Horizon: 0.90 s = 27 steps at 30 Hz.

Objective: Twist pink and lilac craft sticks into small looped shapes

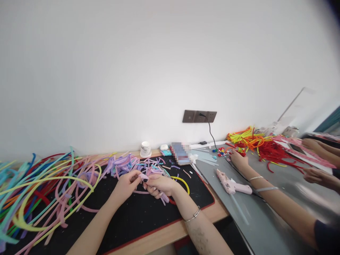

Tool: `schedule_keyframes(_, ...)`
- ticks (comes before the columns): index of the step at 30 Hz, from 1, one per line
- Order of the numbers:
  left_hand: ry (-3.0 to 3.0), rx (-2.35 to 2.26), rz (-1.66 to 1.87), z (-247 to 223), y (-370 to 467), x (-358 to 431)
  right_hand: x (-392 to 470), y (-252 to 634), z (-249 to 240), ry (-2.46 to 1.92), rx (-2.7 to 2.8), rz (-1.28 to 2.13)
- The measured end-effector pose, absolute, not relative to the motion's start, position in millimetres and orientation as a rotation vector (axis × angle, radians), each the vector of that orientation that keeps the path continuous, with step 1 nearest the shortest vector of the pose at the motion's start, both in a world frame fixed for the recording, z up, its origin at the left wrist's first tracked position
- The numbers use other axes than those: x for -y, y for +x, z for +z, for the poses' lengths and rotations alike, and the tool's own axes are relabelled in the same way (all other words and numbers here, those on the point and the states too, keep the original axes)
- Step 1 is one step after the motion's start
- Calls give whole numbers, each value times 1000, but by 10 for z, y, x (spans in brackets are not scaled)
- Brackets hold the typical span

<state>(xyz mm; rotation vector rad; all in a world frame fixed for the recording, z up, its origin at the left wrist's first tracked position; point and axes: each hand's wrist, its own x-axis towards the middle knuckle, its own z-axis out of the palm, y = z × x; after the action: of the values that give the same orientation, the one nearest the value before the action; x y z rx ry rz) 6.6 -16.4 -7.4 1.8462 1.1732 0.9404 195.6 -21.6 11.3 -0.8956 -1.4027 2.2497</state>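
Note:
Over the black mat [132, 219], my left hand [127, 184] pinches one end of a short lilac chenille stem [144, 176] between thumb and fingers. My right hand [160, 184] is closed on the same piece from the other side, its thumb with a dark nail pressed near it. Several lilac ends [164, 199] stick out below my right hand; its palm hides whether they are held. Just behind both hands lies a pile of lilac and pink chenille stems [123, 163], with short cut pieces around it.
Long colourful chenille stems [39, 198] spread over the left side. A paper cup [145, 149] stands by the wall. To the right, a pink glue gun [232, 184] lies on the grey table, its cord running to the wall socket [199, 116]. Co-workers' hands [239, 160] work farther right.

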Motion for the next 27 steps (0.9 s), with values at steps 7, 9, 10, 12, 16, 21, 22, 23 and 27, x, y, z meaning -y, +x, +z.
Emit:
schedule_keyframes(7,1882,-1273,1002,-36,86,186,203,1962,84,-961,1429,2234)
schedule_keyframes(9,1873,-1286,1005,-55,89,176,199,1960,85,-972,1437,2237)
schedule_keyframes(10,1871,-1292,1009,-64,90,173,199,1957,87,-970,1440,2241)
schedule_keyframes(12,1874,-1322,1028,-72,94,171,206,1944,96,-963,1443,2244)
schedule_keyframes(16,1913,-1414,1046,-45,111,189,243,1899,124,-967,1448,2192)
schedule_keyframes(21,1975,-1486,1051,-18,131,196,261,1855,121,-992,1451,2157)
schedule_keyframes(22,1981,-1492,1060,-18,134,195,254,1852,111,-992,1449,2161)
schedule_keyframes(23,1982,-1496,1074,-17,137,195,245,1850,99,-989,1446,2166)
schedule_keyframes(27,1959,-1528,1092,-9,144,195,214,1838,49,-950,1439,2177)
